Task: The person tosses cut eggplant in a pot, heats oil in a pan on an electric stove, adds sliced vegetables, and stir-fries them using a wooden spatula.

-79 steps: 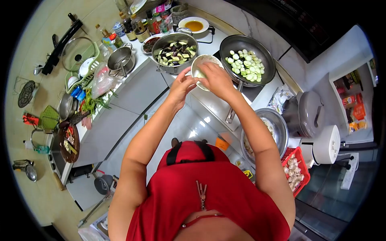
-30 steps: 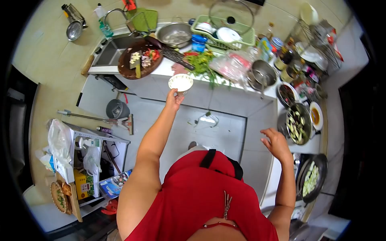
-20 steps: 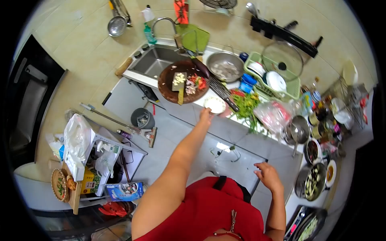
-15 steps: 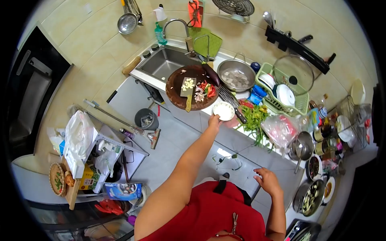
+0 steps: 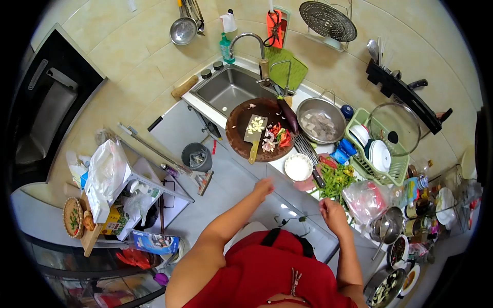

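The white bowl (image 5: 298,167) stands on the counter's front edge, apart from both hands. My left hand (image 5: 264,188) is in front of the counter, a little below and left of the bowl; motion blurs its fingers. My right hand (image 5: 333,213) is held near the greens (image 5: 335,179), its fingers curled together with nothing seen in them. Left of the bowl, a round cutting board (image 5: 238,136) carries a cleaver (image 5: 253,146) with chopped pale pieces on the blade, beside chopped red pepper (image 5: 281,136). A slotted spatula (image 5: 309,154) and an eggplant (image 5: 288,115) lie between board and metal pan (image 5: 322,119).
The sink (image 5: 226,90) is behind the board. A green dish rack (image 5: 382,169), a plastic bag (image 5: 365,197) and a small pot (image 5: 387,224) line the counter to the right. A grey bin (image 5: 197,156) and a mop (image 5: 159,149) stand on the floor at left.
The bowl, carried from the stove side in my left hand, now rests on the counter, released. My left hand has drawn back; my right has moved up toward the counter. The view has turned to the sink.
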Motion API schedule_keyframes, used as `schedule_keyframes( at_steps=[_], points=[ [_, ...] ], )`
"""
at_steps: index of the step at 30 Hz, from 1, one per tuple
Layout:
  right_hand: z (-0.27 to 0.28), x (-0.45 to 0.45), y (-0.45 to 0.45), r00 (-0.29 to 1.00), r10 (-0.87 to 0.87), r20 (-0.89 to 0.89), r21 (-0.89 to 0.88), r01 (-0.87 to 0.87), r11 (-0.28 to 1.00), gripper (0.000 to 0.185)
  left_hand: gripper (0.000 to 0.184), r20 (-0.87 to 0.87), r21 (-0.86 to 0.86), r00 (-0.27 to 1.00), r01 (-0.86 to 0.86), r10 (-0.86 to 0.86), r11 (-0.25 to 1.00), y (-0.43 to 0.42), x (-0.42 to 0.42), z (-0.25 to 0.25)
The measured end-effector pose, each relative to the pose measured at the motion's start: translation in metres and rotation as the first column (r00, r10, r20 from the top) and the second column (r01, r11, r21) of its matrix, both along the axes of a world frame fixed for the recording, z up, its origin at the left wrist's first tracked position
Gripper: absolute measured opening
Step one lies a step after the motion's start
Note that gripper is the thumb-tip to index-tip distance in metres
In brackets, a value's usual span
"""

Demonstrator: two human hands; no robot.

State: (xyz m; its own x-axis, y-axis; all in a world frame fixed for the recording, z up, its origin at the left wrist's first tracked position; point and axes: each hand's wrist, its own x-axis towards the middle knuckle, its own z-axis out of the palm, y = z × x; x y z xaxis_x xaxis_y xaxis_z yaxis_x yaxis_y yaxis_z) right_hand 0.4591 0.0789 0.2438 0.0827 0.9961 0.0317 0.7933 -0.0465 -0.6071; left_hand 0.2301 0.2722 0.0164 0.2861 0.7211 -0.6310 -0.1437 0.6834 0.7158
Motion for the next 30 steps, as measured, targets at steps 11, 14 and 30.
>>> schedule_keyframes(
  at_steps=[11, 14, 30],
  points=[
    [0.022, -0.11, 0.176, 1.0, 0.019, -0.004, 0.259, -0.017, 0.966, 0.015, 0.03, -0.109, 0.052, 0.986, -0.12, 0.125, 0.991, 0.12, -0.213, 0.012],
    [0.046, -0.16, 0.243, 0.991, 0.119, -0.059, 0.36, -0.09, 0.929, 0.014, 0.026, -0.159, 0.103, 0.984, -0.067, 0.083, 0.992, 0.152, -0.265, 0.034],
    [0.148, -0.292, 0.713, 0.944, 0.279, -0.177, 0.544, -0.142, 0.827, 0.043, 0.01, -0.064, 0.026, 0.9, -0.431, 0.432, 0.902, 0.228, -0.406, 0.052]
  ],
)
